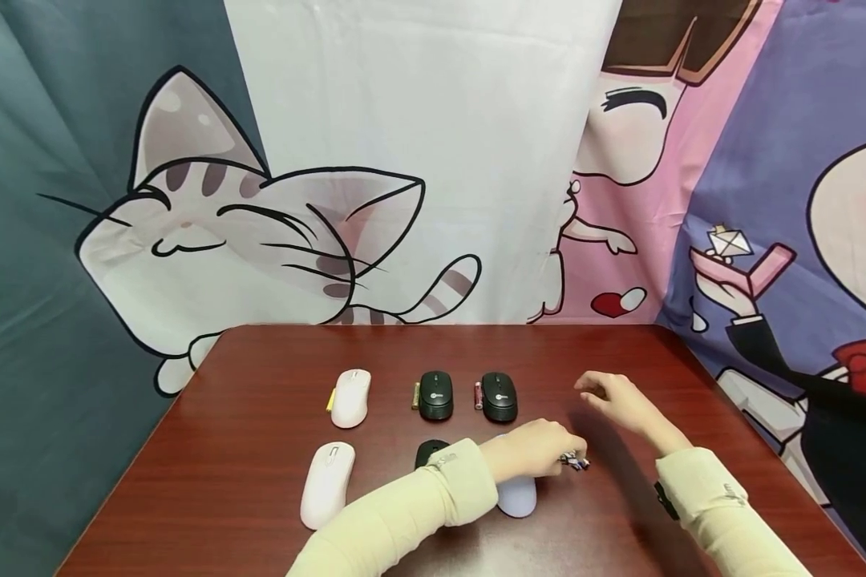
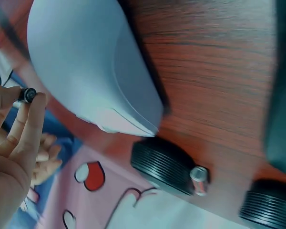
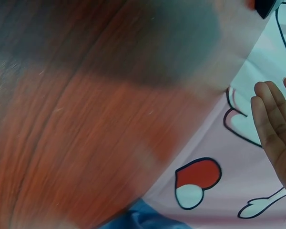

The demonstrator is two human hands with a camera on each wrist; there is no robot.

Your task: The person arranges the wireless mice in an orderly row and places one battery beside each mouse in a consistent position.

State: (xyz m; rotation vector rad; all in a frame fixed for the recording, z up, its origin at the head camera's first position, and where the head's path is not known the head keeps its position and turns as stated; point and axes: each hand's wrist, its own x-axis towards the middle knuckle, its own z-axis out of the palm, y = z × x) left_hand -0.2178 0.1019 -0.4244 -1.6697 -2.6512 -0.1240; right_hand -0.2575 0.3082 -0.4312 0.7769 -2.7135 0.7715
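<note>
My left hand (image 1: 536, 449) pinches a small dark battery (image 2: 27, 95) between thumb and fingertips, just above the table. In the head view a striped blue-and-white wrap shows at those fingertips. Below this hand lies a pale lavender mouse (image 1: 517, 498), partly covered by it; the left wrist view has the mouse's smooth shell (image 2: 81, 52) up close. My right hand (image 1: 624, 405) hovers over the table's right side, fingers loosely bent, holding nothing. A dark mouse (image 1: 429, 450) peeks out from behind the left forearm.
Along the back stand two black mice (image 1: 436, 395), each with a battery (image 1: 479, 395) at its left side. A white mouse (image 1: 350, 398) has a yellow battery (image 1: 330, 401) beside it. Nearer on the left lies another white mouse (image 1: 328, 486). A cartoon-printed cloth (image 1: 433, 104) hangs behind the table.
</note>
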